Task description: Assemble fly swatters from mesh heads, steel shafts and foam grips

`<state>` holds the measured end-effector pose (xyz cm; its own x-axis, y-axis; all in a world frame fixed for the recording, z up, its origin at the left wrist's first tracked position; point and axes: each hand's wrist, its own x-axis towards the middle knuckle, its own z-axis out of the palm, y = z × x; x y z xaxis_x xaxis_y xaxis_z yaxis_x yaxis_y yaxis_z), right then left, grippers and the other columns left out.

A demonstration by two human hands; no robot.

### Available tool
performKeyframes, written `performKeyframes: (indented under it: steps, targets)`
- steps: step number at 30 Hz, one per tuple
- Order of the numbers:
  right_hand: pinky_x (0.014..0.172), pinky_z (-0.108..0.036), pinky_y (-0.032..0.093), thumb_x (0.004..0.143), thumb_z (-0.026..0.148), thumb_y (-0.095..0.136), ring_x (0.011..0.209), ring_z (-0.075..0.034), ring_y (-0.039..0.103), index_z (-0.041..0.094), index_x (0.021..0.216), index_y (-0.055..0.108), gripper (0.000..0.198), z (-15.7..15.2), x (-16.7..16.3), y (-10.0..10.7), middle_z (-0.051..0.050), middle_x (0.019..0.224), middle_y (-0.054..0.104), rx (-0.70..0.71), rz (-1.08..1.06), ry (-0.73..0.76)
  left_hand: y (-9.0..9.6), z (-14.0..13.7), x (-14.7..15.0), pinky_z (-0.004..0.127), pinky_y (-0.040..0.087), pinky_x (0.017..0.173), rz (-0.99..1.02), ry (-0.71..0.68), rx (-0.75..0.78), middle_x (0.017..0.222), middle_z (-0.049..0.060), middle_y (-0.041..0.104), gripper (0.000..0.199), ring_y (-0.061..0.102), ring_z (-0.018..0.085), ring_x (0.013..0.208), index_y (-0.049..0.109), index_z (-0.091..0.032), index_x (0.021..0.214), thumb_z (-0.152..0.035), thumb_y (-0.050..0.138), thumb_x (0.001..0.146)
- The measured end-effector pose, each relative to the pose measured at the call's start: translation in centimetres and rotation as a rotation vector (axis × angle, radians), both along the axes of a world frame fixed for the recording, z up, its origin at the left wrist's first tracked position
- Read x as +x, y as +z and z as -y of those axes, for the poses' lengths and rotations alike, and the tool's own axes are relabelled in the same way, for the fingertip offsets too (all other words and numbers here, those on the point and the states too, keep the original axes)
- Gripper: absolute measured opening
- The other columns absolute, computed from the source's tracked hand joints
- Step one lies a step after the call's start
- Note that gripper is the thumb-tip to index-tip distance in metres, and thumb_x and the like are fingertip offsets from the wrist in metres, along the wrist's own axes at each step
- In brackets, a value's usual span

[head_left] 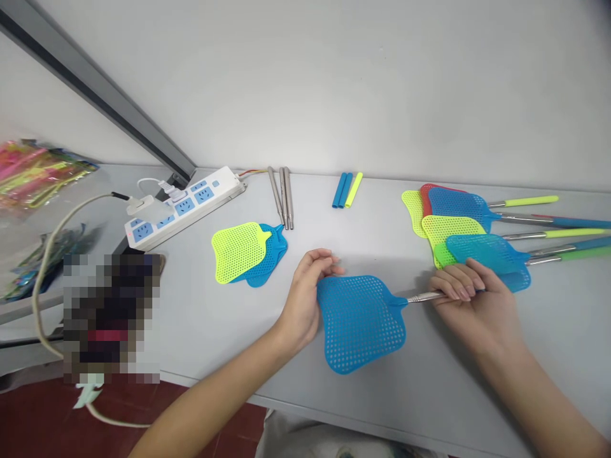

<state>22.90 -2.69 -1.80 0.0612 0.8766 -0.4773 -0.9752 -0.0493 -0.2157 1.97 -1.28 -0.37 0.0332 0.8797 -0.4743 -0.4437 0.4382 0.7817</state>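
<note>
Two hands on one blue fly swatter, held over the table near the middle of its near edge. Our right hand has its fingers wrapped round the shaft at the handle end, head pointing left, so that end likely takes the load. Our left hand sits at the head's outer rim, fingers curled, probably to steady the mesh; can't tell if they actually pinch it. Toward the right edge, shafted swatters overlap, handles all pointing right; reads as a stack kept one way round for easy handling. Loose parts look sorted by type: swatter heads stacked left of centre, metal rods side by side by the far edge, colored sleeves right of those, same edge. Power strip sits at the far left, presumably out of our way.
</note>
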Motion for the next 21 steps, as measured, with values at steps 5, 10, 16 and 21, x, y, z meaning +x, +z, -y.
performKeyframes:
  steps: [5, 10, 16, 21]
  targets:
    - [0.036, -0.021, 0.03, 0.076, 0.011, 0.044, 0.037, -0.008, 0.022, 0.02, 0.055, 0.016, 0.036, 0.04, -0.07, 0.01, 0.008, 0.047, 0.015, 0.002, 0.001, 0.014, 0.33, -0.21, -0.03, 0.025, 0.043, 0.069, 0.095, 0.05, -0.076, 0.083, 0.001, 0.054, 0.014, 0.055, 0.013, 0.076, 0.052, -0.016, 0.082, -0.022, 0.056, 0.07]
    - [0.036, -0.021, 0.03, 0.076, 0.011, 0.044, 0.037, -0.007, 0.022, 0.02, 0.055, 0.016, 0.036, 0.04, -0.16, 0.13, 0.008, 0.047, 0.015, 0.0, 0.005, 0.026, 0.61, -0.23, 0.07, 0.026, 0.045, 0.066, 0.178, 0.019, -0.151, 0.081, 0.001, 0.056, 0.014, 0.056, 0.014, 0.074, 0.053, -0.016, 0.081, -0.024, 0.056, 0.07]
    - [0.036, -0.02, 0.03, 0.075, 0.011, 0.047, 0.037, -0.007, 0.023, 0.02, 0.054, 0.018, 0.037, 0.01, -0.2, 0.08, 0.008, 0.046, 0.017, -0.003, 0.028, 0.052, 0.33, -0.46, -0.06, 0.025, 0.045, 0.065, 0.274, -0.014, -0.248, 0.073, 0.001, 0.056, 0.011, 0.056, 0.012, 0.067, 0.056, -0.014, 0.074, -0.024, 0.056, 0.069]
    - [0.036, -0.02, 0.029, 0.075, 0.011, 0.047, 0.037, -0.007, 0.023, 0.02, 0.054, 0.018, 0.037, 0.02, -0.17, 0.01, 0.008, 0.046, 0.017, -0.011, 0.016, 0.065, 0.13, -0.67, -0.21, 0.024, 0.045, 0.062, 0.348, -0.025, -0.295, 0.066, 0.0, 0.053, 0.009, 0.055, 0.012, 0.063, 0.055, -0.014, 0.069, -0.023, 0.054, 0.07]
